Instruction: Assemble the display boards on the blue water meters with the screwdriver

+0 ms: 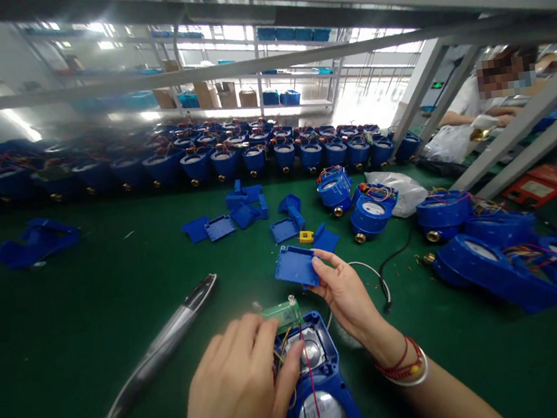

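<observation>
Resting at six o'clock, the open blue meter (335, 385) lies partly under your half-curled left hand (240, 374), its fingers bent at the green circuit board (286, 314) — whether they grip it, I cannot tell. Just beyond, at twelve from the meter, your right hand (342, 289) pinches a blue cover (295, 265) between thumb and fingers. Farther off — eleven to twelve — loose blue covers (220, 228) lie before a row of meters (254, 161).

Place: assembly workshop, factory type
Bench (131, 286): long green top
Meters (254, 161): blue, in long rows at the bench's back, wires showing
Casings (220, 228): loose blue plastic, scattered
Corded tool (170, 342): lying left
Racks (256, 44): metal, behind, holding blue bins (290, 97) and cardboard boxes (206, 95)
Co-worker (465, 102): busy at far right
</observation>
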`<action>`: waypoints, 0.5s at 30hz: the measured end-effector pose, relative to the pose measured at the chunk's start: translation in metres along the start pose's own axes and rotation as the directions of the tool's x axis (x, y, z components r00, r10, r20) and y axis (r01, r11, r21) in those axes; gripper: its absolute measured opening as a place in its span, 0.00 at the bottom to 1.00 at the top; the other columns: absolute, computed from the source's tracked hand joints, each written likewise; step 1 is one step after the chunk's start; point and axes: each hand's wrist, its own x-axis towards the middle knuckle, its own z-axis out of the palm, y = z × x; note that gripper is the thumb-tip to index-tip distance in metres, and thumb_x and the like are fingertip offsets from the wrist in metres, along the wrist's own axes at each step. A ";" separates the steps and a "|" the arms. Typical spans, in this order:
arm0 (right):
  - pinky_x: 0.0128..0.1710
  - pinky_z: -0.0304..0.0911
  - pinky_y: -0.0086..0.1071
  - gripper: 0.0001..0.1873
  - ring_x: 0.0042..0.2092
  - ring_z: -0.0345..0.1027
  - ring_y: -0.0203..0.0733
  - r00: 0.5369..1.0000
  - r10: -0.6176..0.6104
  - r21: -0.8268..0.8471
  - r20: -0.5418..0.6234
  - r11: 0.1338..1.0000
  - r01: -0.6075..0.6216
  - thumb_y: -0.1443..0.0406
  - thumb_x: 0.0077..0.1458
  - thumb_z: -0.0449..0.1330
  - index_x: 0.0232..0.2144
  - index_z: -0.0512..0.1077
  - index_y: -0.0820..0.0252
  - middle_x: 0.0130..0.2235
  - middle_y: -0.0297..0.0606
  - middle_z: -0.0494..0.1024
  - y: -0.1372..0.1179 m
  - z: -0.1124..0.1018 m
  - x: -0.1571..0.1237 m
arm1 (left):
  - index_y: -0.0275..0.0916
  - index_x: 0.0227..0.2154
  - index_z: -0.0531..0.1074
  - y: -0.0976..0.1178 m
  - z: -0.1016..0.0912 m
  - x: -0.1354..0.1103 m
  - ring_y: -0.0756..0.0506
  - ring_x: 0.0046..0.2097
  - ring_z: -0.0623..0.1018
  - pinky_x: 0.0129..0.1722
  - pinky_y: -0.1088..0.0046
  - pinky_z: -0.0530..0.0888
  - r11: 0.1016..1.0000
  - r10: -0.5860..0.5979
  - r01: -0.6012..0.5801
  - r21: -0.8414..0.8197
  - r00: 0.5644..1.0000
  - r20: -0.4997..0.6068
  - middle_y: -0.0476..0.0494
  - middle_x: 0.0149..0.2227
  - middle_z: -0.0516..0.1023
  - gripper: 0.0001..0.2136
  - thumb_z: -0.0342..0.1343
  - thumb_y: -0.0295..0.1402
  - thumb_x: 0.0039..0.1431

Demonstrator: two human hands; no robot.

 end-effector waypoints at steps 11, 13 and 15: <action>0.31 0.68 0.28 0.23 0.28 0.72 0.35 0.999 0.051 -0.045 0.010 0.998 -0.051 0.57 0.42 0.70 0.35 0.66 0.61 0.26 0.32 0.77 0.012 -0.004 0.006 | 0.43 0.54 0.67 -0.009 0.004 0.007 0.38 0.32 0.80 0.29 0.62 0.75 0.984 -0.178 0.158 0.082 0.864 0.471 0.38 0.36 0.80 0.19 0.44 0.34 0.61; 0.31 0.68 0.28 0.23 0.28 0.72 0.35 0.998 0.059 -0.051 0.020 0.997 -0.058 0.57 0.42 0.70 0.35 0.65 0.61 0.25 0.31 0.76 0.013 -0.005 0.007 | 0.41 0.54 0.67 -0.005 0.008 0.006 0.38 0.32 0.81 0.27 0.64 0.75 0.976 -0.216 0.182 0.118 0.842 0.494 0.36 0.37 0.81 0.20 0.42 0.27 0.60; 0.31 0.68 0.28 0.22 0.28 0.72 0.35 0.998 0.064 -0.058 0.029 0.996 -0.062 0.57 0.42 0.70 0.35 0.65 0.60 0.25 0.30 0.76 0.013 -0.006 0.008 | 0.40 0.54 0.67 -0.002 0.013 -0.001 0.39 0.30 0.81 0.25 0.66 0.74 0.970 -0.236 0.179 0.165 0.864 0.445 0.37 0.38 0.81 0.23 0.40 0.22 0.58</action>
